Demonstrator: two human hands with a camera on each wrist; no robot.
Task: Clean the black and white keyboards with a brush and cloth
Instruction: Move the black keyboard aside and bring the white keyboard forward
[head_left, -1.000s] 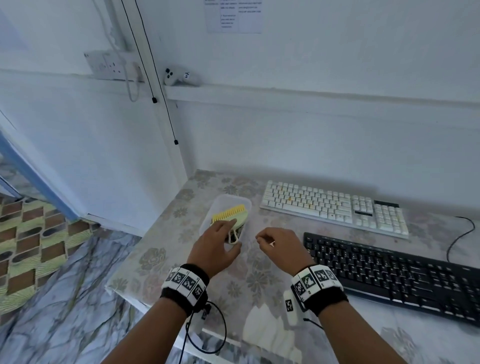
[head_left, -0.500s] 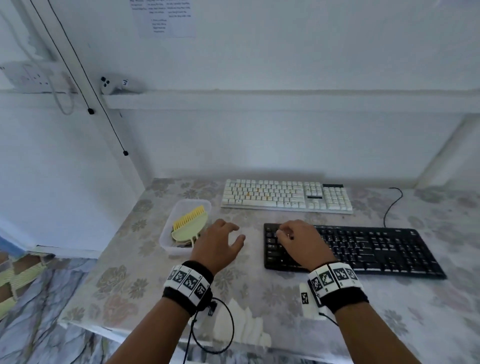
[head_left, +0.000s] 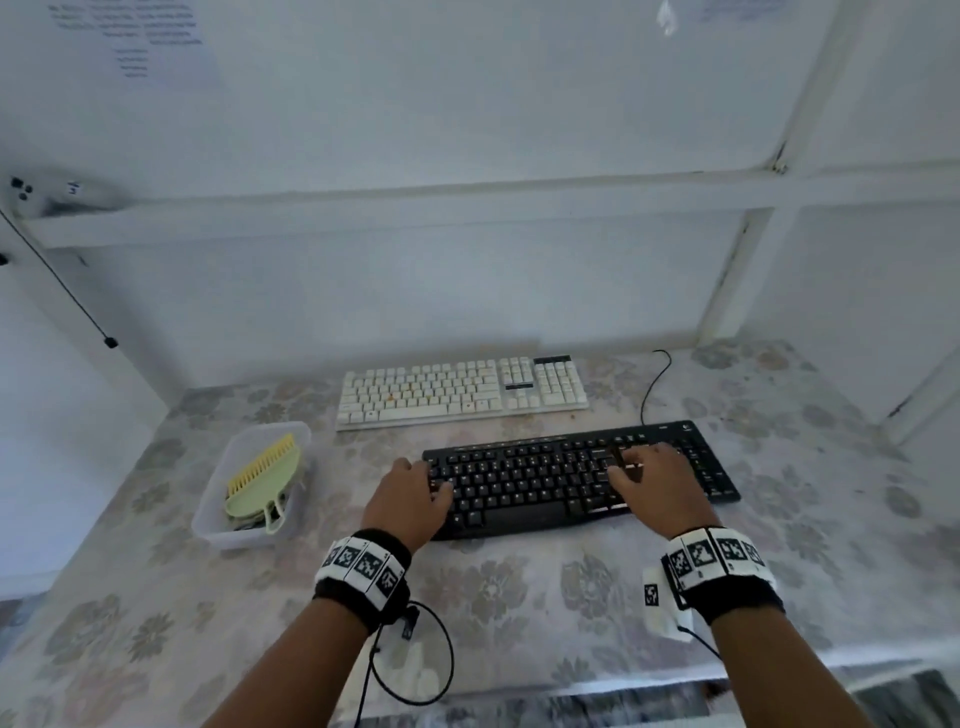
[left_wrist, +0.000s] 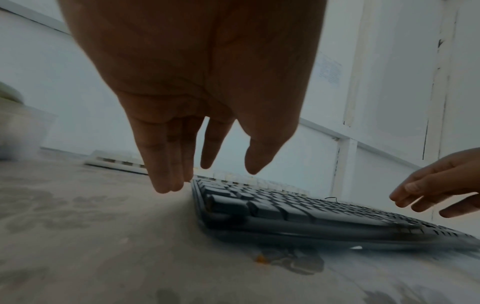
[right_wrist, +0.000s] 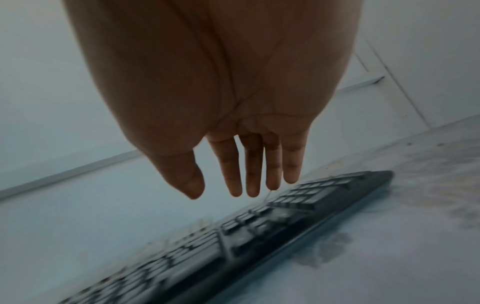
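Bare forearms; black wristbands (head_left: 363, 571) with white square-coded markers, thin black cable (head_left: 415, 654).

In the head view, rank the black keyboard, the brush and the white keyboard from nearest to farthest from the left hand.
From the left hand:
1. Black keyboard: right at the hand, whose fingers reach its left end.
2. Brush: off to the left, lying in the clear plastic tub.
3. White keyboard: farther back, near the wall, behind the black one.

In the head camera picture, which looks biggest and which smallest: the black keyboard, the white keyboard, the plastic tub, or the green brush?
1. black keyboard, though it lies nearer the camera than the white one, so real size is unsure
2. white keyboard
3. plastic tub
4. green brush, lying inside the tub
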